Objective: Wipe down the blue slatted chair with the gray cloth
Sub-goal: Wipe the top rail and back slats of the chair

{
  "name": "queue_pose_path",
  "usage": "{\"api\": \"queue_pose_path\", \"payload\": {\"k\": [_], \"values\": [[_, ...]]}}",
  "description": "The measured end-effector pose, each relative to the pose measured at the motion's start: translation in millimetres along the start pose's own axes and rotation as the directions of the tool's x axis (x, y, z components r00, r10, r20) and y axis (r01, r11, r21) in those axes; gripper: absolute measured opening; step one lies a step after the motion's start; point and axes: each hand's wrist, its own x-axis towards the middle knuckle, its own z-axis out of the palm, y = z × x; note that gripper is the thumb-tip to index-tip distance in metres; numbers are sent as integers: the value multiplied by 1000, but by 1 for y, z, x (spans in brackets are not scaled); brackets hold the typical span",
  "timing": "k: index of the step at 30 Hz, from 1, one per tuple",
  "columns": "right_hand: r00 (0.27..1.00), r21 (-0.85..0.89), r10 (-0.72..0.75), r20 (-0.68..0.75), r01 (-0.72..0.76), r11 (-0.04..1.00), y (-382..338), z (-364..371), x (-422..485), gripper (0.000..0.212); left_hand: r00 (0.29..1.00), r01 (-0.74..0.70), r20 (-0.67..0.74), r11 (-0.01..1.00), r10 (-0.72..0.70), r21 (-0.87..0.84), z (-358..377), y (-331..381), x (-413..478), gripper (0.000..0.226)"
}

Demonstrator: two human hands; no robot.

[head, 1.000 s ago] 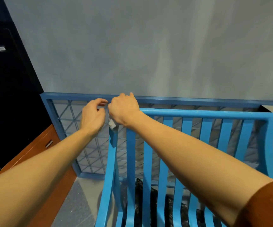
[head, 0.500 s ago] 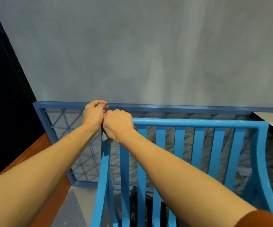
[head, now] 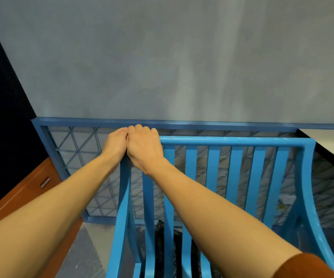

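— Both hands have closed up since a sec ago: left hand [head: 115,143] was apart w/ fingers spread, now it's curled and pressed knuckle-to-knuckle against right hand [head: 144,146], at the top-left corner of the blue slatted chair [head: 230,141].

— And the gray cloth?

— Not visible now; prob. bunched under the fists, can't confirm. Both hands are curled shut over the corner where top rail meets left post.

— Risks?

— Cloth could slip down between the slats or behind the backrest if the hold loosens. Also knuckles sit close to the blue railing [head: 202,125] behind; a hard swipe could knock them on it.
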Motion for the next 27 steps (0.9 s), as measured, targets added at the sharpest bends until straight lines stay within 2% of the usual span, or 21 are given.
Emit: {"api": "queue_pose_path", "payload": {"k": [7, 18, 27], "values": [[1000, 0, -13, -20, 13, 1000, 3, 1, -4, 23, 996, 55, -62, 998, -57, -32, 9, -4, -6, 31], [998, -12, -10, -68, 9, 1000, 12, 9, -9, 21, 998, 38, -60, 983, -28, 177, 5, -3, -14, 41], [989, -3, 24, -144, -24, 1000, 66, 5, -32, 25, 995, -51, -64, 945, 76, 324, 3, -2, -21, 39]]}}
